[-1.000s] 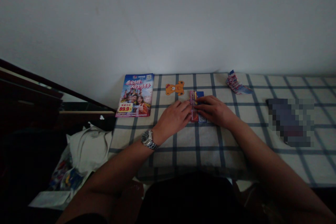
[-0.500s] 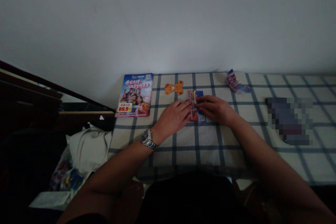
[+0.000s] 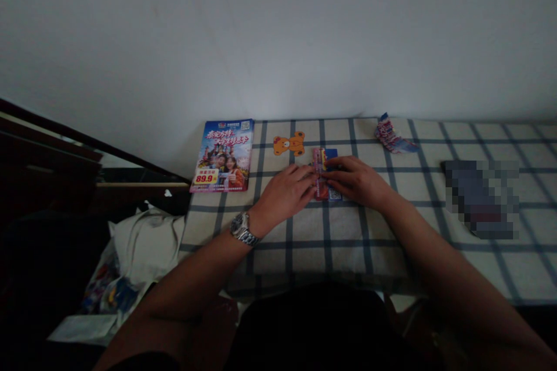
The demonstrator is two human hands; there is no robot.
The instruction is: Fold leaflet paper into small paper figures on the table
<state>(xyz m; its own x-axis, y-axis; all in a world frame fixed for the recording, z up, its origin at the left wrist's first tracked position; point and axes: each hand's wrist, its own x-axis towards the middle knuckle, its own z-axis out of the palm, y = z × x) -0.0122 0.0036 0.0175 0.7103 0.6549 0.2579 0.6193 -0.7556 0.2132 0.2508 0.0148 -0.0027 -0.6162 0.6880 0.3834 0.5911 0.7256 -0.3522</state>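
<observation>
A folded paper flyer, red-pink on one side and blue with a QR code on the other, lies on the checked cloth between my hands. My left hand, with a metal watch at the wrist, has its fingers bent together on the flyer's left edge. From the right, my right hand pinches and presses the flyer near its middle with thumb and fingertips. Parts of the paper are hidden beneath the fingers of both hands.
A stack of printed flyers lies at the left. An orange bear cutout is behind my hands. Towards the wall sits a pleated folded paper. A blurred-out dark object lies right; a white bag stands below left.
The fingertips of my right hand have shifted slightly left across the flyer, over its red-pink part. My left hand stays nearly in place.
</observation>
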